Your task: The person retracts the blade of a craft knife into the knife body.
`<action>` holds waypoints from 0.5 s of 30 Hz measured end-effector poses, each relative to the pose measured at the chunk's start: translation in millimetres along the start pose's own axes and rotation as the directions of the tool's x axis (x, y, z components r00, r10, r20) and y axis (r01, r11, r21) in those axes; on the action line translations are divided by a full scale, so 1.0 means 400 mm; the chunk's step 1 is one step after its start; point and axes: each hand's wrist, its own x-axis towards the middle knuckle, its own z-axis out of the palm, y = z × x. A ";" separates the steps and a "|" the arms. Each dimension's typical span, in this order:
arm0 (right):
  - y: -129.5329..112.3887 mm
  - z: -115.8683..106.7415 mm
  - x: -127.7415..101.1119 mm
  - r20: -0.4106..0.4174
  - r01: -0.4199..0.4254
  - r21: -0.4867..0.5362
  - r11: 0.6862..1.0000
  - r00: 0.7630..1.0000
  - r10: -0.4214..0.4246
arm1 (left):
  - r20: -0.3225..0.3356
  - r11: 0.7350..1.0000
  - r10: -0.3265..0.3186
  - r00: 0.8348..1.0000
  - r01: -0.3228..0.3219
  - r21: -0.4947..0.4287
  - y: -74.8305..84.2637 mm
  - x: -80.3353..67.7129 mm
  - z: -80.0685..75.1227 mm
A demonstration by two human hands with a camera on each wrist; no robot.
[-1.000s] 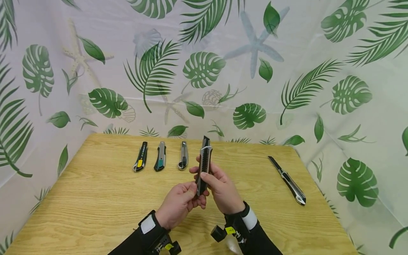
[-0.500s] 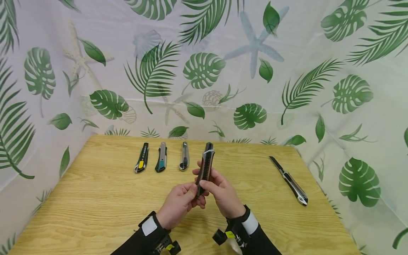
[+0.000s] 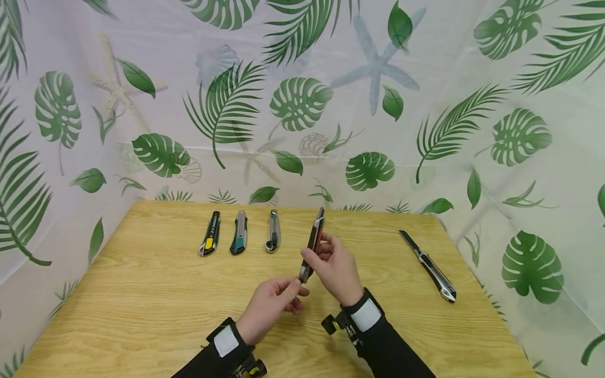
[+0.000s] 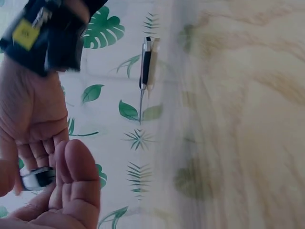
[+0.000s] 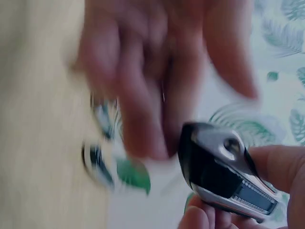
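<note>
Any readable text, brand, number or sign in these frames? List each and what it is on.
None can be read.
Black and silver utility knife held in the right hand: no legible marking; the close wrist view is blurred.
Yellow tag on the black wrist strap: blurred, unreadable.
Three closed utility knives in a row and the open-bladed knife on the wooden table: too small to read.

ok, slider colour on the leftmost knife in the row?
Yellow, on the leftmost knife; head view shows it best.
</note>
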 end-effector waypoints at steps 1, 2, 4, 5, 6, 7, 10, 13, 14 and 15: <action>0.007 -0.005 0.023 -0.001 -0.015 -0.034 0.999 1.000 0.015 | 0.005 1.000 -0.008 1.000 0.008 0.020 -0.002 -0.002 -0.002; 0.016 -0.009 0.047 0.002 -0.030 -0.070 0.997 1.000 0.030 | 0.012 0.999 -0.015 1.000 0.015 0.034 -0.004 -0.005 -0.003; 0.034 -0.012 0.098 0.018 -0.055 -0.159 0.986 0.998 0.059 | 0.031 0.998 -0.025 0.999 0.023 0.059 -0.011 -0.009 -0.004; 0.042 -0.011 0.123 0.028 -0.065 -0.209 0.976 0.997 0.072 | 0.039 0.997 -0.028 0.999 0.025 0.070 -0.013 -0.012 -0.005; 0.052 -0.008 0.148 0.039 -0.071 -0.260 0.963 0.996 0.084 | 0.046 0.997 -0.027 0.999 0.023 0.077 -0.016 -0.015 -0.004; 0.062 -0.003 0.171 0.054 -0.074 -0.310 0.948 0.994 0.096 | 0.054 0.996 -0.022 0.998 0.017 0.089 -0.017 -0.017 -0.003; 0.097 0.021 0.232 0.097 -0.077 -0.470 0.879 0.986 0.138 | 0.061 0.992 -0.007 0.998 0.000 0.128 -0.022 -0.023 0.002; 0.128 0.045 0.275 0.119 -0.092 -0.598 0.796 0.972 0.202 | 0.066 0.987 0.008 0.998 -0.018 0.157 -0.024 -0.028 0.010; 0.138 0.051 0.286 0.117 -0.101 -0.636 0.765 0.967 0.225 | 0.068 0.987 0.011 0.998 -0.021 0.162 -0.025 -0.030 0.013; 0.146 0.056 0.295 0.111 -0.114 -0.667 0.737 0.962 0.249 | 0.071 0.985 0.016 0.997 -0.028 0.171 -0.025 -0.032 0.016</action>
